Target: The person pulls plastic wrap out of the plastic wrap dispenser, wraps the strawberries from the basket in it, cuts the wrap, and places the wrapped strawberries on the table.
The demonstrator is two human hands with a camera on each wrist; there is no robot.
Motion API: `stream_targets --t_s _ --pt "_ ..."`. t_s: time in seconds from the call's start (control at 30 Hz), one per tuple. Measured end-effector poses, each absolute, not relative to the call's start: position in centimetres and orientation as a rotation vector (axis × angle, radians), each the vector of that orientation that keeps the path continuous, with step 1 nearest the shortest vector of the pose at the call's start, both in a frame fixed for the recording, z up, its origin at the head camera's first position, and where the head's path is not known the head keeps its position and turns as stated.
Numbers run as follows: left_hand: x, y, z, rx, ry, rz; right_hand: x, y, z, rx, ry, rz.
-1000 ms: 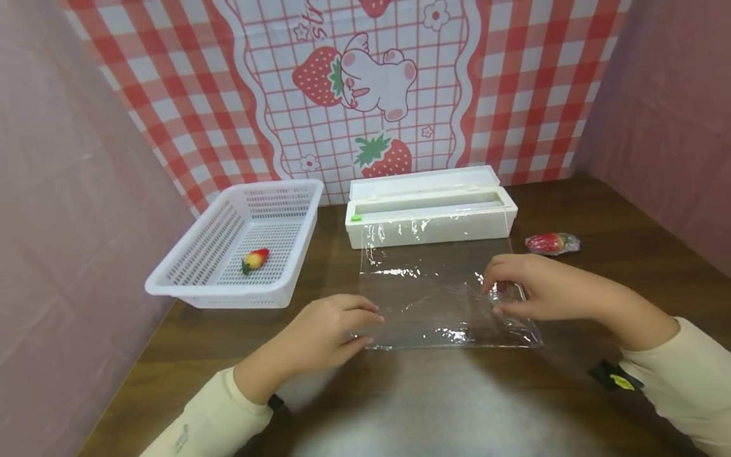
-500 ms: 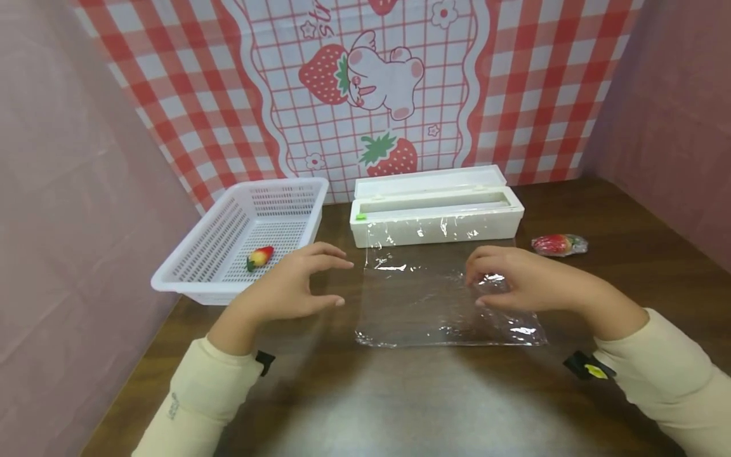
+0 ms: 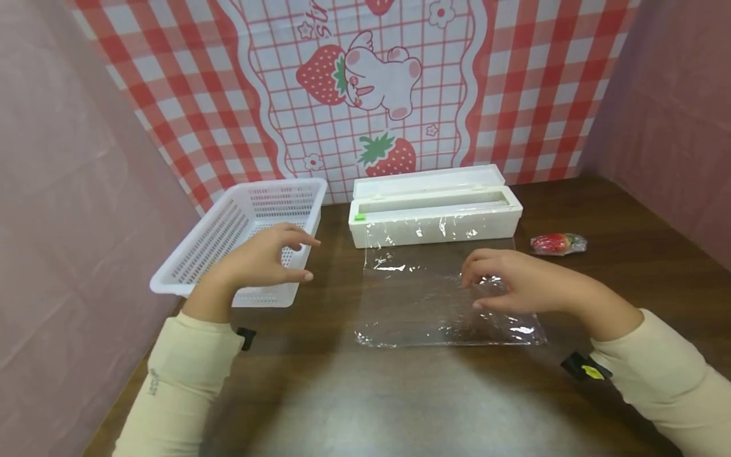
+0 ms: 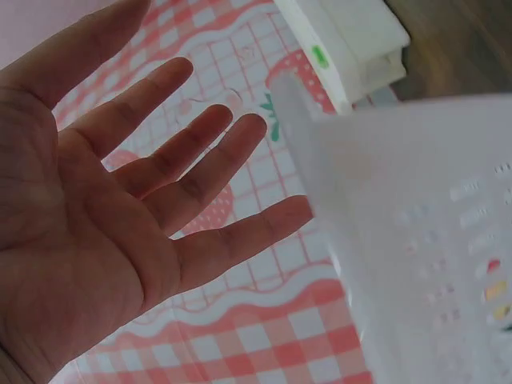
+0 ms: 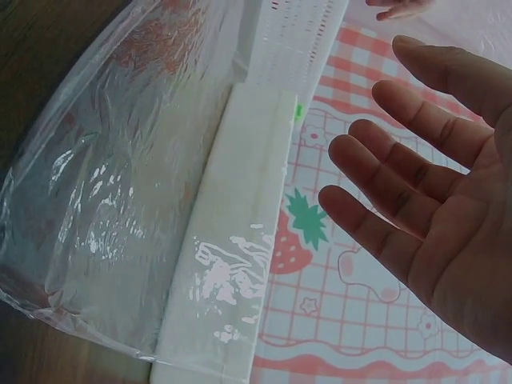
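Note:
My left hand [image 3: 259, 257] hovers at the right side of a white slotted plastic basket [image 3: 200, 241], fingers spread and holding nothing. A small red and yellow toy strawberry [image 4: 496, 290] shows through the slots in the left wrist view; in the head view my hand hides it. With its fingers loosely bent, my right hand [image 3: 514, 279] is above a sheet of cling film [image 3: 411, 304], nothing in its grasp. The film runs out of a white lidded dispenser box [image 3: 434, 230] and lies flat over the table.
To the right of the box lies a red strawberry wrapped in film [image 3: 556, 244]. A green slider [image 3: 360, 217] sits at the box's left end, and its lid stands raised. A red checked cloth [image 3: 531, 95] hangs behind the dark wooden table [image 3: 365, 393].
My left hand has let go of the film's left edge and moved left and up to the basket. My right hand has shifted slightly left, staying over the film.

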State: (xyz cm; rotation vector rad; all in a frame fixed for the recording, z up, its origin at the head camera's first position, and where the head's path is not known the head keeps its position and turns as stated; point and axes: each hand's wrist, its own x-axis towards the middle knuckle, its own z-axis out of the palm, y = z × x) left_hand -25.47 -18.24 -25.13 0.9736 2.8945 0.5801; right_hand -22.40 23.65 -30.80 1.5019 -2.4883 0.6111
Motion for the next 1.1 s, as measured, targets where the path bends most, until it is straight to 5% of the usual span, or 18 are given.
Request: stream_targets --t_s 1.1 --pt "-36.0 -22.5 -22.7 0.147 2.751 0.419 -22.3 23.3 -30.9 1.53 -2.488 0.649"
